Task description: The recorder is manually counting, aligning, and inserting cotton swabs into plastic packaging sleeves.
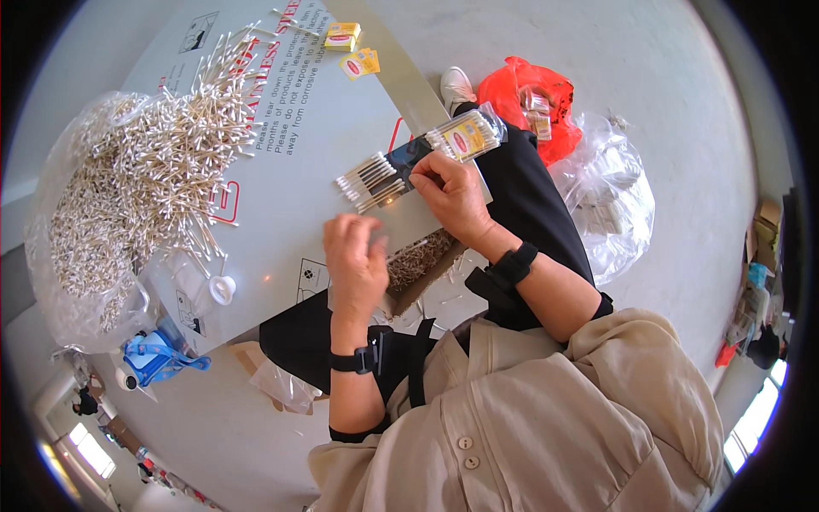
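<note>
My right hand [455,198] is over the table's near edge, its thumb and fingers pinched together; whatever they hold, if anything, is hidden. Under and beside it lies a dark, shiny strip [408,154]. A small row of cotton swabs [368,177] rests on the strip's left end. At its right end sits a clear pack of cotton swabs [463,135] with a yellow card inside. My left hand [354,260] hovers left of an open cardboard box [424,286] at the table edge, its curled fingers smeared by motion.
A large clear bag [51,222] spills a heap of loose cotton swabs [162,171] across the table's left side. Yellow cards [360,63] lie at the far edge. On the floor at right are a red bag [503,85] and a clear bag [627,218] of packs.
</note>
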Demonstrator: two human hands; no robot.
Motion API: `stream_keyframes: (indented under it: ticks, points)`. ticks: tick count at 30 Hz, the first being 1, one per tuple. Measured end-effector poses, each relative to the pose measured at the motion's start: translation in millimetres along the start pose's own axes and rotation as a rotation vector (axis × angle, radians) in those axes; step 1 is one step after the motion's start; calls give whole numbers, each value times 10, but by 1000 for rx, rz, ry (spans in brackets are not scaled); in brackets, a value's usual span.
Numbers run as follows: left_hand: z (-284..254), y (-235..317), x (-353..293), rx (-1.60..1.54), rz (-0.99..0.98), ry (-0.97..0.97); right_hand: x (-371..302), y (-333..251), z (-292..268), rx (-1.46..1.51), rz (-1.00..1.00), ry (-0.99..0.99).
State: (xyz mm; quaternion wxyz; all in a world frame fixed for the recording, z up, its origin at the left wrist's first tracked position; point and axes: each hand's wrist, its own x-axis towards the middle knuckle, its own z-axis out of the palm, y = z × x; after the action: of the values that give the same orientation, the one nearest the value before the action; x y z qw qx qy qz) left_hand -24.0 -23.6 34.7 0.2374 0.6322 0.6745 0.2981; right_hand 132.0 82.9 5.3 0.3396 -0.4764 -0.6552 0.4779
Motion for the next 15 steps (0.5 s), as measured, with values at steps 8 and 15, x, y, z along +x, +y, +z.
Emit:
stream_keyframes:
  ticks: [8, 15]
  points:
    - [2, -425, 534, 169, -37, 325, 329, -8, 254, 434, -104, -24]
    - [281, -403, 571, -717, -207, 572, 416, 57, 498, 548, -32, -125]
